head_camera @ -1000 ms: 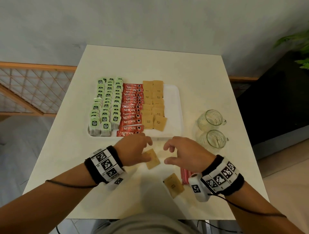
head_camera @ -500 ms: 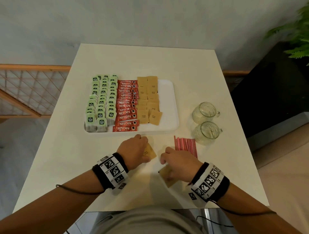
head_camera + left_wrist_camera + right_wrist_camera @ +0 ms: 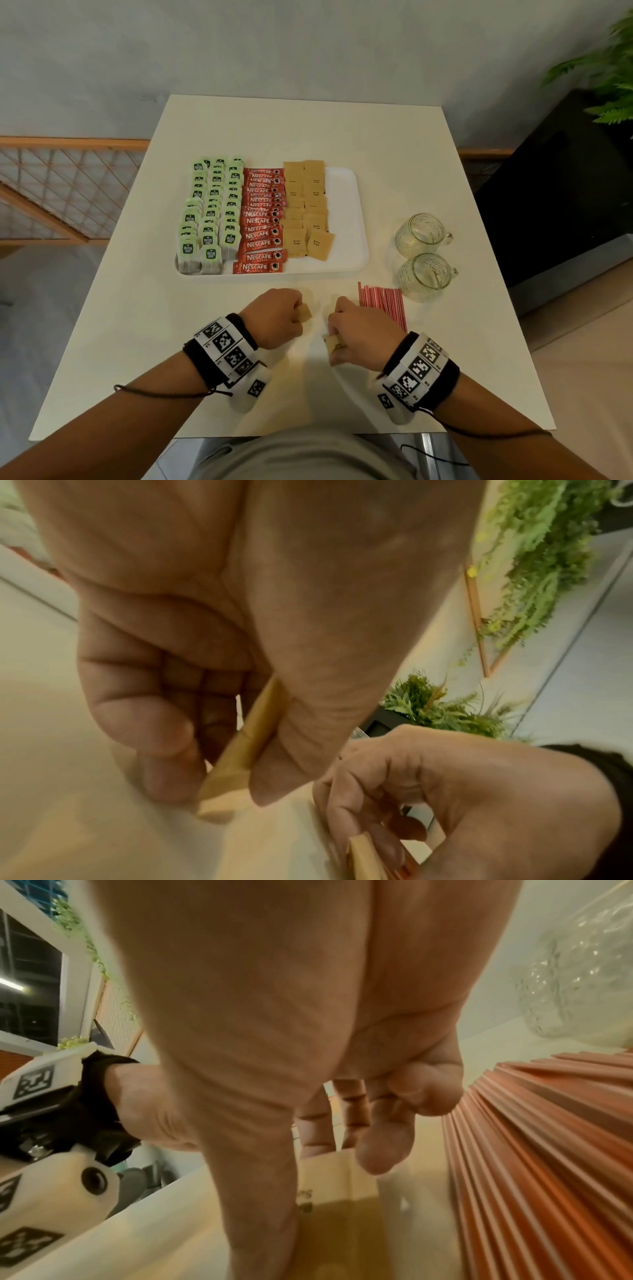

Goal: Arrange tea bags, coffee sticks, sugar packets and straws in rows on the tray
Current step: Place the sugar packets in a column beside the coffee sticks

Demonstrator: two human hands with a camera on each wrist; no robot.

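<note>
The white tray (image 3: 346, 212) carries rows of green tea bags (image 3: 212, 219), red coffee sticks (image 3: 262, 222) and brown sugar packets (image 3: 306, 209). In front of it, my left hand (image 3: 277, 317) pinches a brown sugar packet (image 3: 305, 313) (image 3: 246, 739) between thumb and fingers, its lower edge on the table. My right hand (image 3: 356, 334) grips a second sugar packet (image 3: 333, 342) (image 3: 339, 1185) at its near edge. A bundle of red straws (image 3: 383, 303) (image 3: 534, 1150) lies on the table just right of my right hand.
Two glass mugs (image 3: 423, 258) stand to the right of the tray, close to the straws. The tray's right strip is bare white. The white table (image 3: 130, 342) ends near my body; a dark cabinet and a plant (image 3: 609, 78) are at the right.
My right hand drew back toward me and closed on the nearer sugar packet. The left hand lifted the other packet onto its edge. The straws came into view.
</note>
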